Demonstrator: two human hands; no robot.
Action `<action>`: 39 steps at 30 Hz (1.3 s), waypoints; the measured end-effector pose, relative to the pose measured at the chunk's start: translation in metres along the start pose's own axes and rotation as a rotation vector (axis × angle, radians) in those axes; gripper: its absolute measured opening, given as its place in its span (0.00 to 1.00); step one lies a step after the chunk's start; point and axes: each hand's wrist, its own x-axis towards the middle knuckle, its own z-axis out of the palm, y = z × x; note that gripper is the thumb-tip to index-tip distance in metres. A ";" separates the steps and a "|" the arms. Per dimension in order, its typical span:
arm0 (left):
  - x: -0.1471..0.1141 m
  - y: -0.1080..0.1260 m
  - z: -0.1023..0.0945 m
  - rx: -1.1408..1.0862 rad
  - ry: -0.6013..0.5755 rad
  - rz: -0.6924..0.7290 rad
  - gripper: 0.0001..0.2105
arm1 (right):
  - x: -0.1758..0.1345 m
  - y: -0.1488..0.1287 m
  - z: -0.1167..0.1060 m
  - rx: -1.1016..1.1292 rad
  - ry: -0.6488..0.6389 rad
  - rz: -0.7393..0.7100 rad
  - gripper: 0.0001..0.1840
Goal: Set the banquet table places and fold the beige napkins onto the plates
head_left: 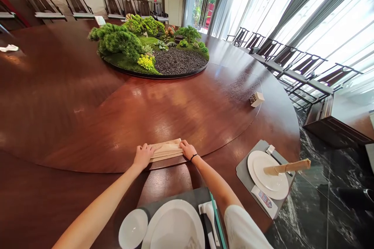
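A beige cloth napkin (167,150), folded into a narrow pleated strip, lies near the front edge of the turntable (152,116). At its left end my left hand (144,155) is closed on the cloth, with its fingers bent over the pleats. My right hand (188,150), with a black band at the wrist, pinches the right end. Closer to me, a place setting on a grey mat has a white plate (177,225), a white bowl (133,227) and a white spoon (210,218) beside dark chopsticks.
To the right, another setting has stacked white plates (254,163) with a rolled beige napkin (286,167) across them. A small patterned box (256,99) stands on the table. A miniature garden (181,62) occupies the middle. Chairs (304,64) line the window side.
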 end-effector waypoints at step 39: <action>-0.030 0.053 -0.064 -1.566 0.328 -0.333 0.42 | -0.032 -0.144 -0.086 0.176 0.429 -0.426 0.11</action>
